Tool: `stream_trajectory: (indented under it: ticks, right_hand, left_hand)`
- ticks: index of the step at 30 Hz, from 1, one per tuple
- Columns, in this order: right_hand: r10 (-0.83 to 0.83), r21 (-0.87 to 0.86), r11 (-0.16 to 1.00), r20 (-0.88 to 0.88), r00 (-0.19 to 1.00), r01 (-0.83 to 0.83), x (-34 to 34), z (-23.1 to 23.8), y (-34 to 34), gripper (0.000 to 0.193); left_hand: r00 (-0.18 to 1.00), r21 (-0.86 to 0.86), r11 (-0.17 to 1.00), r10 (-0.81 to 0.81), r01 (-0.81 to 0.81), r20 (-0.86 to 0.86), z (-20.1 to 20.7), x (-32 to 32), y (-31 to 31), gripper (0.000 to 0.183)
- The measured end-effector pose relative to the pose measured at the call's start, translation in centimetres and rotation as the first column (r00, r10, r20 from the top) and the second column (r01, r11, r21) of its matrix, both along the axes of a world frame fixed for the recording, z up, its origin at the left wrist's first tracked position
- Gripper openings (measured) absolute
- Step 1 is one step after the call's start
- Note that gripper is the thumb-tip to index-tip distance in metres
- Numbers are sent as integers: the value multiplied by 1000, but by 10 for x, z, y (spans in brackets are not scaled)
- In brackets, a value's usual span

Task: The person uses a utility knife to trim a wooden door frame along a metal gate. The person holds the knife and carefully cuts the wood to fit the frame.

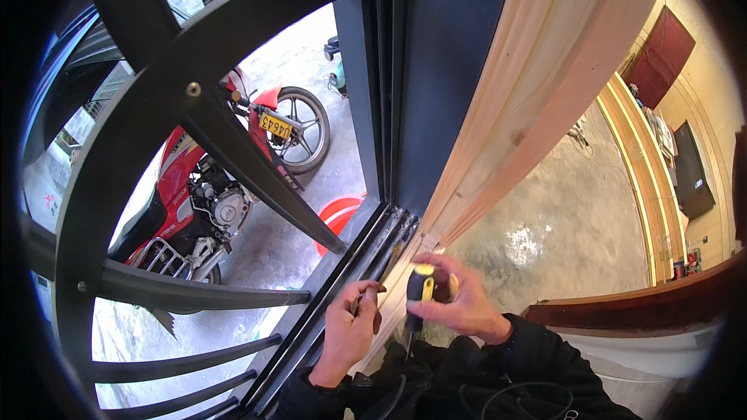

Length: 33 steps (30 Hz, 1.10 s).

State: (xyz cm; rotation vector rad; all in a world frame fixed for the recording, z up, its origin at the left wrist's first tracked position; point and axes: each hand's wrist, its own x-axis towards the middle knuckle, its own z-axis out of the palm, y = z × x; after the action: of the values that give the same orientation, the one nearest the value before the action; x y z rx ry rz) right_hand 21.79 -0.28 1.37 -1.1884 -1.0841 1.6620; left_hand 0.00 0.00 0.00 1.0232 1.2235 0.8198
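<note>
Bars [210, 292], likely a guard, screen the motorcycle [175, 196]. The left hand's [350, 330] fingertips are together, on what I cannot tell. Between the hands, the screwdriver [415, 292] sits clamped in the right hand's [465, 305] grip, shaft toward the body, probably sparing the wood [529, 85].

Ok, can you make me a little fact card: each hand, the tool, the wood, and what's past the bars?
Right hand: the right hand grips a screwdriver
Tool: black-and-yellow handle up, thin shaft pointing toward the person
Left hand: the left hand has its fingertips bunched; what's in them is too small to tell
Wood: long pale wooden frame beside a dark metal frame
Past the black bars: red motorcycle
</note>
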Motion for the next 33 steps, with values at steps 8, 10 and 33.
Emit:
stream_trajectory:
  ticks: [8,10,33]
  right_hand:
    - [157,-58,984,-132,979,-166,-8,-16,-10,51]
    - [155,-55,985,-124,980,-163,-7,-20,-10,50]
    - [-103,-30,994,97,990,106,2,-32,-23,38]
  left_hand:
    - [998,-61,998,-10,14,59,-15,15,-20,22]
    - [999,-50,999,-13,15,45,-16,17,-22,22]
    - [807,514,837,167,188,-566,-17,22,-32,15]
